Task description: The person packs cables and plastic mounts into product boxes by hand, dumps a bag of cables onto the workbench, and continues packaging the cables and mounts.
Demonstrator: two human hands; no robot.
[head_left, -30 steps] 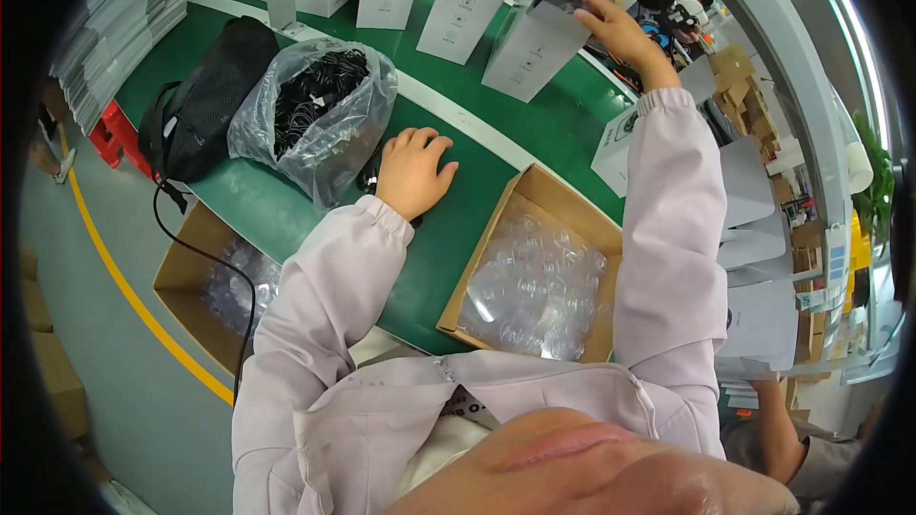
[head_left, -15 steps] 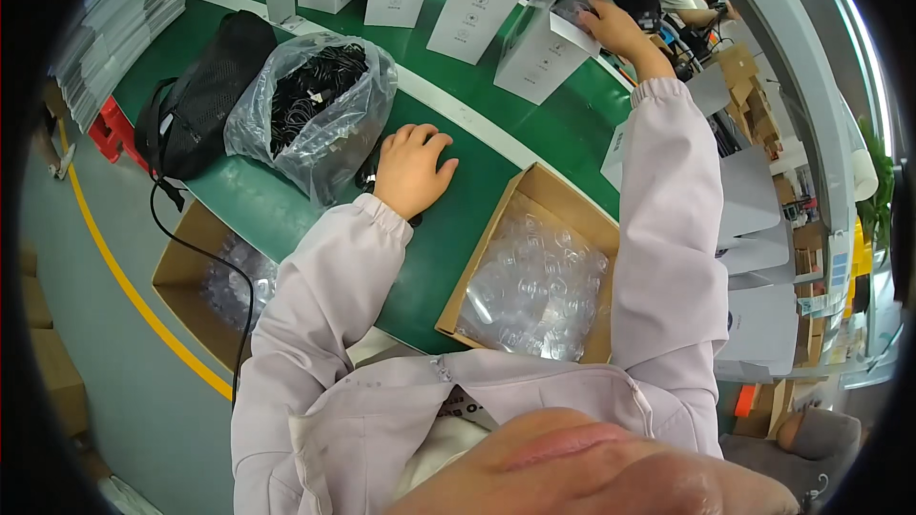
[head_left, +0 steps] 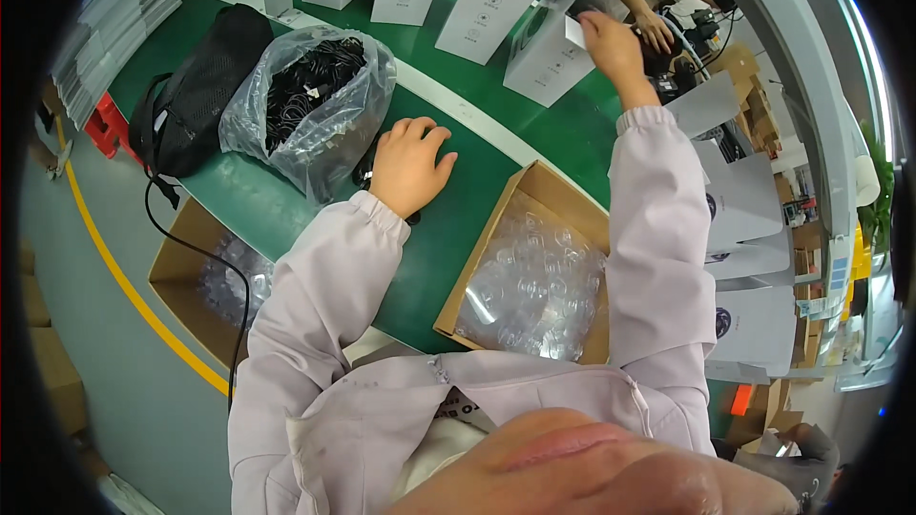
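Note:
My right hand (head_left: 615, 57) is at the top of an open white box (head_left: 549, 62) on the far side of the green table. Its fingers are bent over the box's near right rim, and their tips are partly hidden. My left hand (head_left: 410, 164) lies palm down on the table with its fingers spread. Small black items partly show from beneath it, too covered to name. Just left of that hand stands a clear plastic bag (head_left: 329, 148) full of black cables (head_left: 310, 86). Between my arms sits a cardboard box (head_left: 489, 246) of clear plastic pieces (head_left: 534, 286).
More white boxes (head_left: 487, 10) line the table's far side. A black bag (head_left: 215, 86) lies at the left, above another cardboard box (head_left: 176, 277) of clear plastic. Across the table, a co-worker's hand (head_left: 656, 30) is close to my right hand. A grey metal frame (head_left: 825, 133) curves along the right.
My right hand has drawn slightly nearer along the white box's rim. The co-worker's hand has come down near it. My left hand stays in place, and the whole view has shifted a little.

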